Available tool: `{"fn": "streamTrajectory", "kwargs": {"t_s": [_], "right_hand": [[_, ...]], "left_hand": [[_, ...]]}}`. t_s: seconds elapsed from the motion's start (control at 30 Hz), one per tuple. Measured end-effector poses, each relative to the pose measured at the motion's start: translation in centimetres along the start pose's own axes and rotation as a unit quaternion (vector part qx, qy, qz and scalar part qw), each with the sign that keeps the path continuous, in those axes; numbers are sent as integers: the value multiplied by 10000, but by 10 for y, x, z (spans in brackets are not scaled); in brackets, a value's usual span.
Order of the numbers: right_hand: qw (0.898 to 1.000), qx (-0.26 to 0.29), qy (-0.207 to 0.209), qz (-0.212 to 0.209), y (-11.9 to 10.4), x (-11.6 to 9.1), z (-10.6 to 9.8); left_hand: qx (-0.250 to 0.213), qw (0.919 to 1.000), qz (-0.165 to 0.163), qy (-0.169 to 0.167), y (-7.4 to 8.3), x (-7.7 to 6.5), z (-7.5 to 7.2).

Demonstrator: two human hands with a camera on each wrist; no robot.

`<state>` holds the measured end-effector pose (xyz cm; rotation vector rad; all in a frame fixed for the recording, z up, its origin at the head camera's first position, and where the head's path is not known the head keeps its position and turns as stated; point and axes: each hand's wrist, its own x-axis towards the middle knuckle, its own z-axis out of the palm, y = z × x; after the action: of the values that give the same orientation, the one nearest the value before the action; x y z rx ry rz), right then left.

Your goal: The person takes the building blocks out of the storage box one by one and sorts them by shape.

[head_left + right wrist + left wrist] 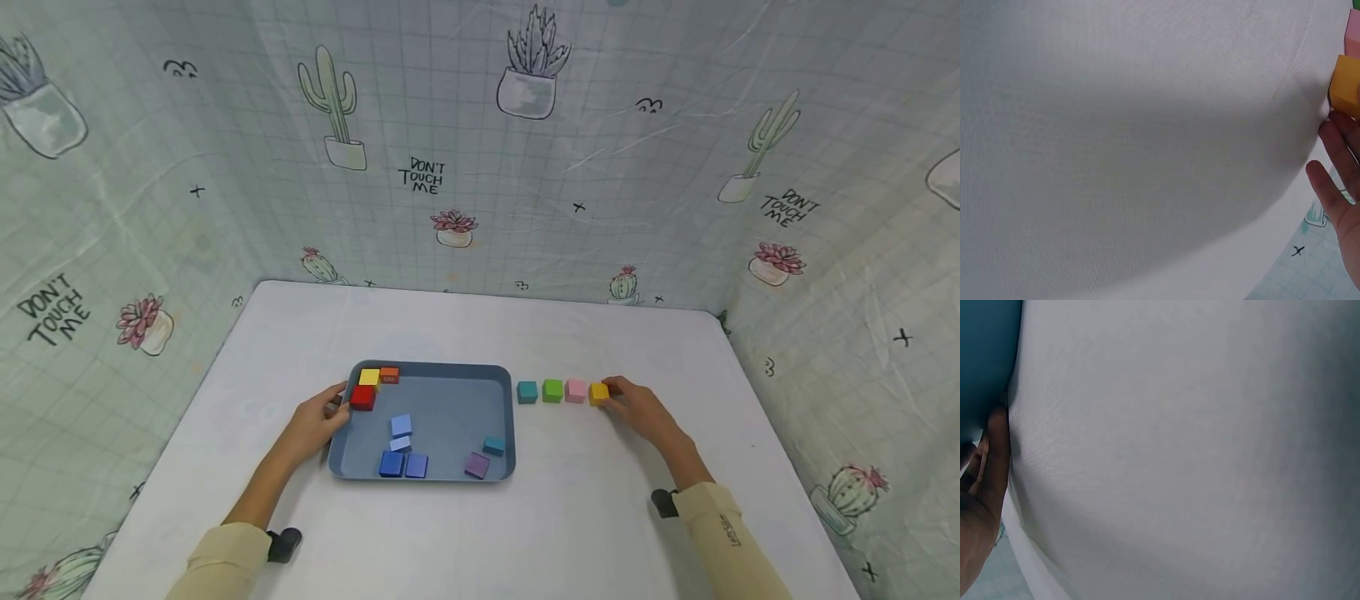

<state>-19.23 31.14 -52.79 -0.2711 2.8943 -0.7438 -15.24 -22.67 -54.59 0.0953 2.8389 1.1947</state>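
Note:
My left hand point(313, 423) holds the blue-grey tray point(442, 400) by its left rim; in the left wrist view its fingers point(999, 447) lie against the tray's side. To the right of the tray, a yellow-orange block point(598, 394) is pinched by the fingertips of my right hand point(641, 410). That block ends a row on the table, after a teal block point(527, 392), a green block point(552, 391) and a pink block point(575, 391). In the right wrist view the yellow-orange block point(1344, 86) is partly cut off, with the other fingers spread below it.
Inside the tray, a red block point(363, 398), a yellow block point(369, 377) and an orange block point(389, 375) sit at the upper left. Several blue blocks point(392, 463) lie lower down. A purple block point(477, 465) and a teal piece point(493, 446) lie at lower right.

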Motion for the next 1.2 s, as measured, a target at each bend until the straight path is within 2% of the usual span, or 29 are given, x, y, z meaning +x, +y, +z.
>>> {"fn": "streamTrajectory", "kwargs": {"t_s": [0.57, 0.73, 0.97, 1.07, 1.2], "right_hand": [[9998, 200, -52, 54, -1, 0, -1], [9999, -44, 114, 73, -7, -1, -3], [9952, -640, 635, -389, -23, 1, -4], [9947, -546, 696, -526, -33, 3, -4], [9962, -202, 557, -631, -51, 4, -1]], "left_hand": [[7, 10000, 39, -24, -3, 2, 0], [39, 10000, 33, -16, -2, 3, 0], [20, 10000, 40, -28, -2, 2, 0], [-3, 10000, 45, -15, -3, 2, 0], [-39, 10000, 55, -26, -4, 2, 0]]}}
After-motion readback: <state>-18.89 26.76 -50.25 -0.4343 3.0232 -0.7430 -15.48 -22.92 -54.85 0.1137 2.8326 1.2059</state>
